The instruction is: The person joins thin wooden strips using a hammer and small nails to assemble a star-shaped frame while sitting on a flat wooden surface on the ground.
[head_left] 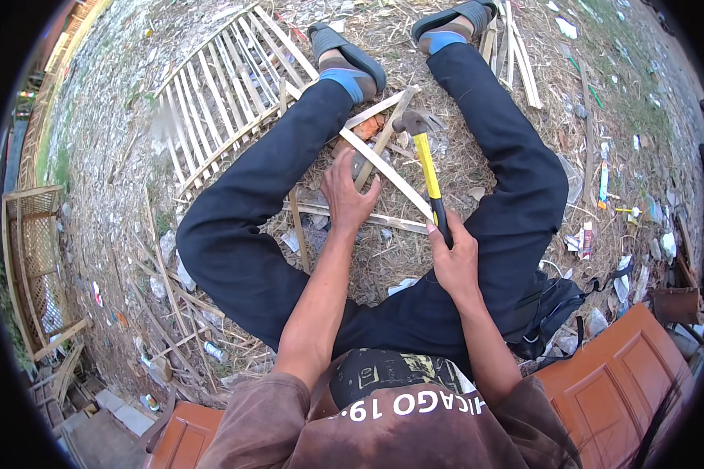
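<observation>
My right hand is closed round the black grip of a claw hammer with a yellow handle. Its metal head points away from me, over some thin wooden strips. The near end of one pale wooden strip meets the fingers of this hand; whether they also pinch it I cannot tell. My left hand hovers or rests by the crossing strips, thumb apart from the curved fingers, with no held thing visible. Another strip crosses under the pale one. Beneath them lies an orange-red, brick-like lump.
A slatted wooden frame lies beyond my left leg. Loose strips lie by my right foot. A black bag sits against my right hip, beside a brown panelled board. Litter and dry straw cover the ground.
</observation>
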`<state>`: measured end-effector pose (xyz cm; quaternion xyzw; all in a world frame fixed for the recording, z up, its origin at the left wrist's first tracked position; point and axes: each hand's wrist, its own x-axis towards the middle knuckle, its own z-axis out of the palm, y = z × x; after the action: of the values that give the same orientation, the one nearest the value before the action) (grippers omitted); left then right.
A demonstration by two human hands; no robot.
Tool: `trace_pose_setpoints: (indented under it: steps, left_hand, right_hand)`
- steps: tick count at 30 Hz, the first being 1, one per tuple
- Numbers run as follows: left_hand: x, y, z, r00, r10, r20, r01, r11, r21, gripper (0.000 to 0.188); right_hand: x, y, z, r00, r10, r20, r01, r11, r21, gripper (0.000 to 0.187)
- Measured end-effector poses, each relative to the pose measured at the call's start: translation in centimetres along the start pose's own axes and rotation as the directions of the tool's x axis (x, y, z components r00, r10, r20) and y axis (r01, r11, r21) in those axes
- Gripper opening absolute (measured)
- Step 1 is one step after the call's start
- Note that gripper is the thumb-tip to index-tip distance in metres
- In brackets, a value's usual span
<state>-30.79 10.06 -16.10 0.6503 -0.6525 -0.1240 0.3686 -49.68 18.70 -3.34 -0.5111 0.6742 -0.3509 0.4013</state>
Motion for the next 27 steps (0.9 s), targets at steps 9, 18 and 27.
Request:
trace_pose_setpoints:
  steps: [9, 18, 27]
  left_hand:
    - [0.2, 2.0, -1.9, 0.845, -0.439, 0.306, 0.369, 0.892, 0.263, 0.037]
    - [-0.5, 2.9, -1.5, 0.916, -0.317, 0.243, 0.217, 0.905, 0.365, 0.029]
    - [-1.6, 1.4, -0.3, 0.943, -0.267, 0.2, 0.194, 0.926, 0.323, 0.027]
  right_hand:
    - [0.7, 0.5, 0.0, 0.996, 0.062, 0.064, -0.069, 0.991, 0.118, 0.034]
    - [0.5, 1.4, -0.7, 1.0, 0.009, -0.006, -0.006, 0.914, 0.405, 0.032]
    - [0.4, 2.1, -1.3, 0.993, 0.099, 0.057, -0.113, 0.79, 0.602, 0.03]
